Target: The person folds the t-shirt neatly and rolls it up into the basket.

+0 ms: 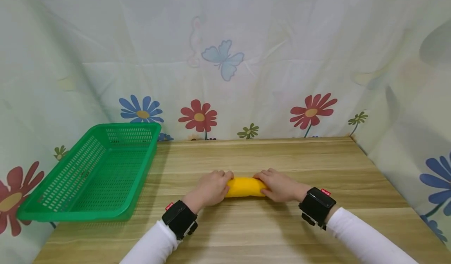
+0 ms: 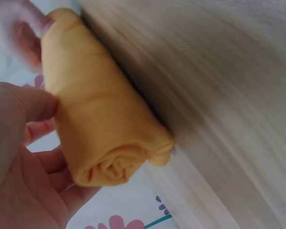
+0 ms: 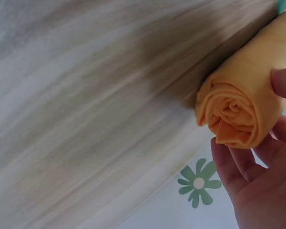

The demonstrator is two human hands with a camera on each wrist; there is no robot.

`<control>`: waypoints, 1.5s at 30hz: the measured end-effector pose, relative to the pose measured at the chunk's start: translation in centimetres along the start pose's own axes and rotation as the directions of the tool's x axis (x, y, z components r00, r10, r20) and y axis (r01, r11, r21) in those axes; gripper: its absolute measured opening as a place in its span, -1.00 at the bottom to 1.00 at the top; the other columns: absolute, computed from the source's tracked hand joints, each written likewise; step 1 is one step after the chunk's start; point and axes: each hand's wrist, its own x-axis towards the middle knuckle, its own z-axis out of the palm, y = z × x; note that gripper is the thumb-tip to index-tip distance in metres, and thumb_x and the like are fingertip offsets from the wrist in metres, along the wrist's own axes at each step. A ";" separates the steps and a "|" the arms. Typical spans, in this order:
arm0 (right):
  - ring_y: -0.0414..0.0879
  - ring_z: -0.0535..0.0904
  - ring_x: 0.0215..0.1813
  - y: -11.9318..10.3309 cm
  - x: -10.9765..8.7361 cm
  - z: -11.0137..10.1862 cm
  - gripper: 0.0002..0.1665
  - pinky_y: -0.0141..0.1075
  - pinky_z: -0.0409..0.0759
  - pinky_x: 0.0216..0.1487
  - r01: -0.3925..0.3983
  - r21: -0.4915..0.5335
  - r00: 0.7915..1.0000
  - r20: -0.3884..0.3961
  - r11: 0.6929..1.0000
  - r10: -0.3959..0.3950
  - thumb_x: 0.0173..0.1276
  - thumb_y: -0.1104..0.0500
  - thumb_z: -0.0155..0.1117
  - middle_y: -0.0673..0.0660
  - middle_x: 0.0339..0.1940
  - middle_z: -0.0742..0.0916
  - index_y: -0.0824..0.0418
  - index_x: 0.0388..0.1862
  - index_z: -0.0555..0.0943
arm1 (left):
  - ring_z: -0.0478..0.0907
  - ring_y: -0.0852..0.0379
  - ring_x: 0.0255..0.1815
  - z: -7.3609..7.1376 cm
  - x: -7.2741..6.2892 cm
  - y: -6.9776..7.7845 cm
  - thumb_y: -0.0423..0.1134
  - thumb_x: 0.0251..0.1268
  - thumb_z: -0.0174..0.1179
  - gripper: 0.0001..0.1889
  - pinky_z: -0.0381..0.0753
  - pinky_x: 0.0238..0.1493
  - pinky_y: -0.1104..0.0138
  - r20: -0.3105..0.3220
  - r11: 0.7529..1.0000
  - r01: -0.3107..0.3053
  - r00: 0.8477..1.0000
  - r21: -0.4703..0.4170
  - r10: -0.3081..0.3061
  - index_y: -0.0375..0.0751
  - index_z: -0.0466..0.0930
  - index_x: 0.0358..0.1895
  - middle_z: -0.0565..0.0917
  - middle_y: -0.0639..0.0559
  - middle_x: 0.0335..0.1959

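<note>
A yellow cloth (image 1: 245, 187), rolled into a short thick cylinder, lies crosswise on the wooden table in the head view. My left hand (image 1: 212, 187) grips its left end, thumb on the near side and fingers over the far side. At the other end my right hand (image 1: 280, 185) holds the roll in the same way. Spiral layers show at the end of the cloth roll (image 2: 105, 119) in the left wrist view, with the thumb pressed against its side. The right wrist view shows the coiled end of the roll (image 3: 231, 117) above the curled fingers (image 3: 229, 164).
A green plastic basket (image 1: 132, 193) with slotted sides stands on the left of the wooden table (image 1: 246, 232). Behind the table's far edge hangs a pale curtain (image 1: 267, 60) printed with flowers and a butterfly; it also closes off both sides.
</note>
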 end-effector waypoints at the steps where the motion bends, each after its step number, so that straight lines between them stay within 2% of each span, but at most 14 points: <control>1: -0.04 0.51 -0.04 0.0 0.0 0.1 -0.50 -0.11 0.52 0.07 -0.003 0.001 1.000 -0.002 1.000 0.003 0.29 0.16 0.27 0.14 0.02 0.62 0.29 0.17 0.44 | 0.51 0.09 -0.24 0.1 0.0 0.1 -0.18 0.36 0.07 -0.71 0.57 -0.09 0.27 -0.001 1.000 0.002 1.000 0.019 -0.002 -0.14 0.42 0.10 0.62 -0.06 -0.14; 4: -0.03 0.53 -0.01 0.0 -0.2 0.5 -0.47 -0.11 0.52 0.11 0.001 -0.031 1.000 -0.013 1.000 -0.001 0.32 0.16 0.23 0.14 0.03 0.62 0.29 0.22 0.41 | 0.51 0.07 -0.19 0.5 0.0 0.5 -0.13 0.43 -0.03 -0.69 0.55 -0.01 0.25 0.011 0.997 0.017 1.000 0.069 -0.017 -0.16 0.39 0.14 0.59 -0.06 -0.10; 7: -0.01 0.54 0.05 0.0 -0.5 1.1 -0.42 -0.10 0.50 0.16 0.001 -0.083 1.000 -0.011 0.997 -0.002 0.35 0.12 0.17 0.15 0.06 0.61 0.29 0.30 0.35 | 0.52 0.03 -0.06 1.0 -0.1 0.7 0.01 0.45 -0.07 -0.58 0.49 0.09 0.18 0.037 0.995 0.046 0.998 0.084 -0.049 -0.17 0.35 0.20 0.56 -0.07 -0.02; 10: 0.01 0.53 0.10 -0.1 -0.8 1.4 -0.36 -0.08 0.47 0.20 0.000 -0.094 1.000 -0.008 0.996 -0.001 0.37 0.09 0.15 0.17 0.09 0.59 0.30 0.36 0.30 | 0.49 -0.02 0.07 1.4 0.0 0.9 0.15 0.38 -0.03 -0.43 0.43 0.18 0.10 0.065 0.994 0.085 0.994 0.069 -0.090 -0.17 0.30 0.26 0.53 -0.09 0.07; 13: 0.02 0.50 0.13 0.0 -0.9 1.4 -0.30 -0.06 0.44 0.23 -0.006 -0.079 1.000 -0.002 0.997 0.006 0.34 0.05 0.19 0.17 0.13 0.57 0.30 0.38 0.26 | 0.47 -0.05 0.11 1.6 0.1 1.0 0.22 0.26 0.07 -0.32 0.40 0.20 0.06 0.076 0.992 0.107 0.991 0.065 -0.112 -0.16 0.27 0.30 0.51 -0.10 0.12; 19: 0.04 0.49 0.15 0.1 -0.6 1.6 -0.15 -0.03 0.41 0.25 -0.030 -0.073 1.000 -0.008 0.997 0.030 0.24 -0.03 0.31 0.18 0.15 0.55 0.30 0.39 0.22 | 0.50 -0.02 0.00 1.8 0.7 0.7 0.19 0.13 0.24 -0.28 0.45 0.12 0.09 0.071 0.991 0.104 0.991 0.089 -0.110 -0.14 0.31 0.26 0.53 -0.07 0.03; 24: 0.02 0.53 -0.01 -0.1 0.2 2.1 -0.18 -0.04 0.50 0.13 -0.054 -0.094 0.997 -0.064 0.994 0.048 0.19 0.01 0.37 0.18 0.03 0.59 0.27 0.34 0.29 | 0.53 0.01 -0.11 2.1 1.3 0.2 0.22 0.06 0.29 -0.27 0.51 0.00 0.14 0.072 0.989 0.104 0.991 0.105 -0.112 -0.13 0.34 0.22 0.57 -0.06 -0.05; 30: -0.02 0.54 -0.17 0.0 0.9 2.4 -0.13 -0.07 0.55 -0.01 -0.037 -0.103 0.996 -0.088 0.994 0.028 0.16 0.03 0.40 0.12 -0.09 0.58 0.14 0.39 0.24 | 0.53 0.02 -0.14 2.3 1.9 -0.3 0.24 0.02 0.30 -0.25 0.54 -0.05 0.15 0.100 0.987 0.121 0.986 0.105 -0.131 -0.13 0.35 0.21 0.58 -0.06 -0.06; 36: -0.01 0.52 -0.19 0.2 1.6 2.3 -0.25 -0.06 0.55 -0.05 -0.017 -0.122 0.992 -0.124 0.992 0.002 0.10 0.02 0.45 0.13 -0.14 0.60 0.18 0.24 0.37 | 0.51 0.04 -0.20 2.4 2.4 -0.5 0.26 -0.05 0.33 -0.27 0.54 -0.04 0.17 0.089 0.986 0.131 0.986 0.099 -0.140 -0.19 0.45 0.10 0.60 -0.05 -0.14; 40: -0.02 0.52 -0.21 0.3 2.1 2.1 -0.33 -0.10 0.55 -0.07 -0.016 -0.131 0.993 -0.117 0.991 0.001 0.08 0.02 0.45 0.13 -0.17 0.61 0.20 0.14 0.43 | 0.51 0.09 -0.31 2.3 2.7 -0.8 0.22 -0.08 0.36 -0.31 0.56 -0.17 0.23 0.086 0.988 0.126 0.987 0.095 -0.134 -0.21 0.48 0.02 0.61 -0.03 -0.23; 45: -0.07 0.52 -0.24 0.6 2.5 1.9 -0.37 -0.14 0.56 -0.08 -0.040 -0.085 0.997 -0.073 0.996 0.034 0.08 0.06 0.45 0.10 -0.18 0.62 0.19 0.11 0.44 | 0.50 0.12 -0.33 2.2 3.2 -1.2 0.14 -0.07 0.38 -0.32 0.56 -0.24 0.27 0.115 0.994 0.098 0.988 0.055 -0.104 -0.13 0.42 0.11 0.61 0.00 -0.17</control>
